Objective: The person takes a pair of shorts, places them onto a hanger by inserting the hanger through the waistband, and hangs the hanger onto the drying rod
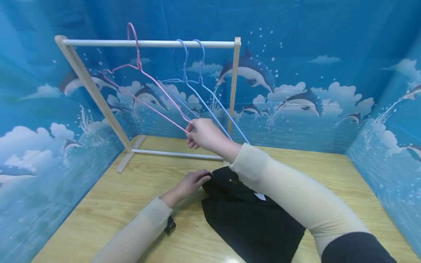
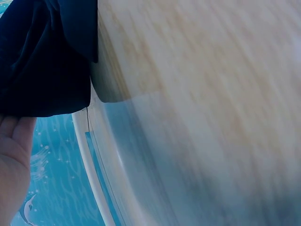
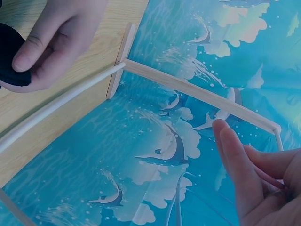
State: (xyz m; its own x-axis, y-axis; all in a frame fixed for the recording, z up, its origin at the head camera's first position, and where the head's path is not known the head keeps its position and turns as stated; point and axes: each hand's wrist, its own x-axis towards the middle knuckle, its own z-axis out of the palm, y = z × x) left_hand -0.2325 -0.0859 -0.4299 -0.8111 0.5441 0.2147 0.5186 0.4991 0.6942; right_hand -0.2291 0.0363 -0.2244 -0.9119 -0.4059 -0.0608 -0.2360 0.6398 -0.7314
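My right hand (image 1: 205, 135) pinches one end of a pink wire hanger (image 1: 139, 64) in front of the rack. The hanger's hook rises over the rail at the left; whether it touches the rail I cannot tell. On the table lies a black garment (image 1: 243, 219) with a small white label, partly hidden under my right forearm. At its upper left edge my left hand (image 1: 190, 184) grips the cloth between thumb and fingers, seen also in the right wrist view. Dark cloth (image 2: 47, 70) hangs over the fingers in the left wrist view.
A wooden rack with a white rail (image 1: 98, 43) stands at the back. Two blue wire hangers (image 1: 185, 73) hang near its right post (image 1: 234, 76). Blue dolphin-print curtain (image 1: 312, 22) surrounds the wood-grain table (image 1: 335, 175). A small black object (image 1: 170, 225) sits beside my left sleeve.
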